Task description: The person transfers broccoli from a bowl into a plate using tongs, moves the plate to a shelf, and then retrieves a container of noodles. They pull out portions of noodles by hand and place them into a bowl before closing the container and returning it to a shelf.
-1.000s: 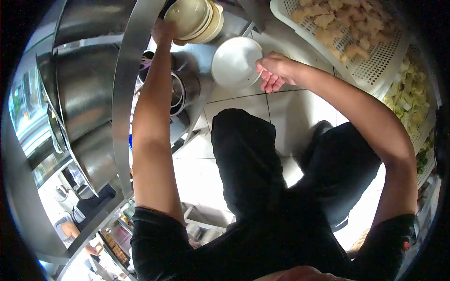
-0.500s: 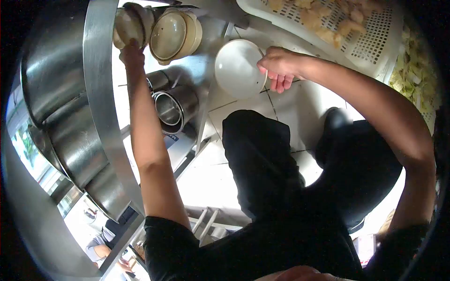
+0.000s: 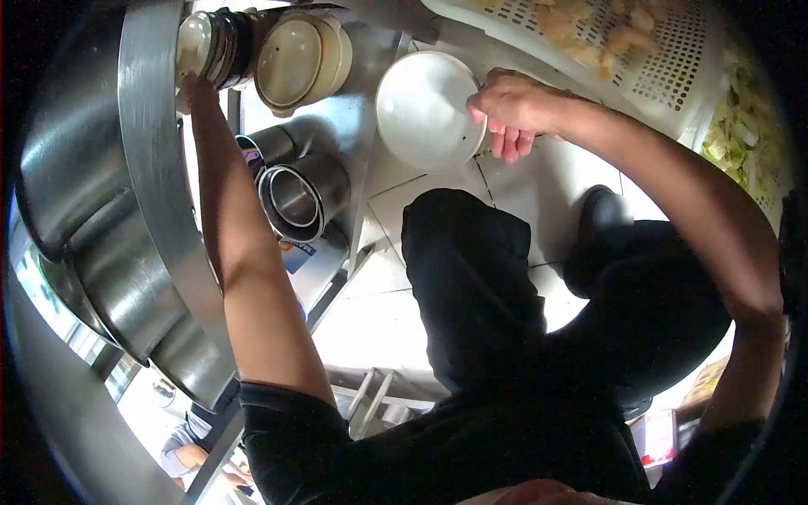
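Note:
My right hand [image 3: 512, 114] is closed on the rim of a large white bowl [image 3: 425, 114], its inside facing me, held above the floor tiles. On the left, under the steel edge of the shelving, my left hand [image 3: 192, 91] is at the near rim of a cream bowl [image 3: 194, 46]. The thumb side shows at that rim; most of the fingers are hidden. Against the cream bowl stand several dark-rimmed dishes [image 3: 231, 49], stacked on their sides. Beside them are cream lidded pots [image 3: 289, 66] with small handles.
Steel cylindrical containers [image 3: 311, 198] stand on the lower shelf [image 3: 358, 126]. Large steel pots [image 3: 84, 126] line the far left. At upper right, a white perforated basket [image 3: 673, 84] holds pale food pieces, with chopped greens [image 3: 736, 156] beside it. Another person [image 3: 189, 450] shows at lower left.
My left hand has moved left with the cream bowl, which now sits against the dark-rimmed stack. The white bowl in my right hand has shifted slightly up and left; the view has shifted a little.

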